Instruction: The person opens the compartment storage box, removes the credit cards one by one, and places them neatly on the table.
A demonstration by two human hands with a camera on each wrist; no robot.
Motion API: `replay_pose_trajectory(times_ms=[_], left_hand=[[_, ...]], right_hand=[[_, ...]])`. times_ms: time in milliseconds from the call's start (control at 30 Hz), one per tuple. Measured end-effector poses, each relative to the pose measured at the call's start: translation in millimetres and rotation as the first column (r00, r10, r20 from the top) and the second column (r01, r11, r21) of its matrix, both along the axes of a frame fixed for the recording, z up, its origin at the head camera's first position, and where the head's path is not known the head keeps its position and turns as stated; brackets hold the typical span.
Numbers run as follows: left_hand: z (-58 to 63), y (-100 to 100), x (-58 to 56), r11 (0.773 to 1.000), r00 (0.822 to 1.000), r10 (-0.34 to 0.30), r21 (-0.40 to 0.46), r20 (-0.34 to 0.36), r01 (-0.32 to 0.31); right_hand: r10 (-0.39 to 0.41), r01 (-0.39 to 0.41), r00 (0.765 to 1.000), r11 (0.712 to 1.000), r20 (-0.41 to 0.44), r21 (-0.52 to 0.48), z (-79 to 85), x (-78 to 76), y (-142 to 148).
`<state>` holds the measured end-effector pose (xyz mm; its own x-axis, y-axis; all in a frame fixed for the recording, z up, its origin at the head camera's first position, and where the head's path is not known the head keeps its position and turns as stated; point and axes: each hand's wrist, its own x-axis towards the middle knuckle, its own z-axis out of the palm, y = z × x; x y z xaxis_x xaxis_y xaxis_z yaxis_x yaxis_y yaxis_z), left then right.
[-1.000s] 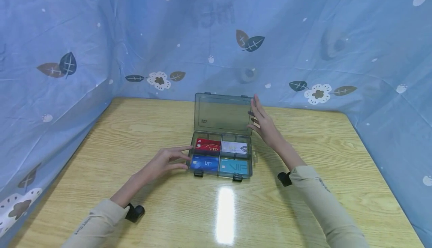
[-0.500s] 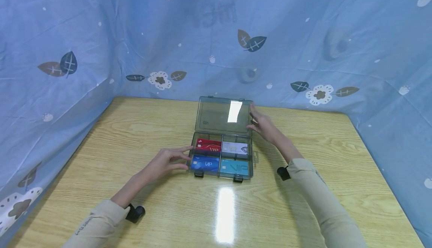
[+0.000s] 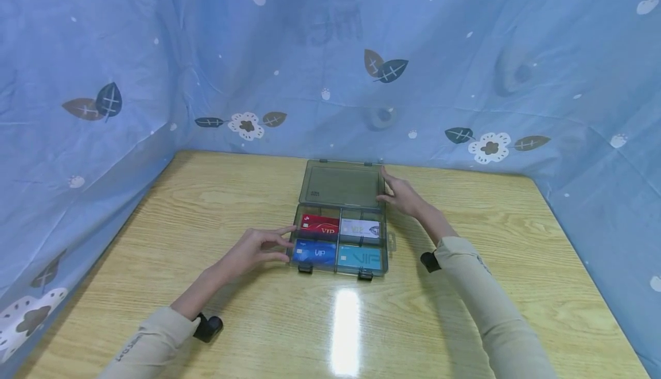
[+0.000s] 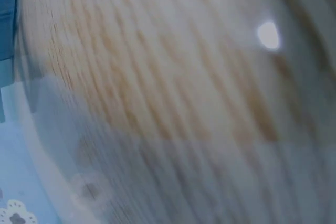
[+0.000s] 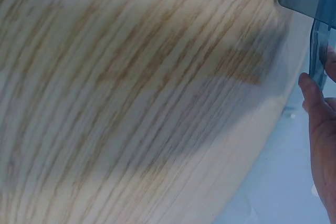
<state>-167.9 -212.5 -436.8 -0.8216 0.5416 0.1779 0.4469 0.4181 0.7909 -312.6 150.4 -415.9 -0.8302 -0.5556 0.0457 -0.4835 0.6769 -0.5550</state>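
The lid has tipped back, pinched by the right hand; the box seems steadied by the outstretched left hand.

Looking at a lt.-brown wood-grain table, glossy, w/ rounded far R corner. Shows grain running approx. L–R in head view, slanting in both wrist views. Reflects a bright white strip nr. front ctr. Carries a grey see-thru plastic box, flat on the wood, w/ lid swung back & 2 dk. latches along near side.
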Motion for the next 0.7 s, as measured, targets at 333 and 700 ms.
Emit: replay_pose_trajectory(times_ms=[333, 700], left_hand=[[2.0, 1.4, -0.7, 1.000, 1.000, 0.013, -0.002, 0.018, -0.013], [3.4, 1.8, -2.7, 1.000, 0.999, 0.006, -0.016, 0.032, -0.006]], right_hand=[[-0.013, 0.012, 0.999, 1.000, 0.030, 0.022, -2.6, -3.0, -1.3], [-0.006, 0.011, 0.994, 0.999, 0.106, -0.052, -3.1, -2.8, 0.5]])
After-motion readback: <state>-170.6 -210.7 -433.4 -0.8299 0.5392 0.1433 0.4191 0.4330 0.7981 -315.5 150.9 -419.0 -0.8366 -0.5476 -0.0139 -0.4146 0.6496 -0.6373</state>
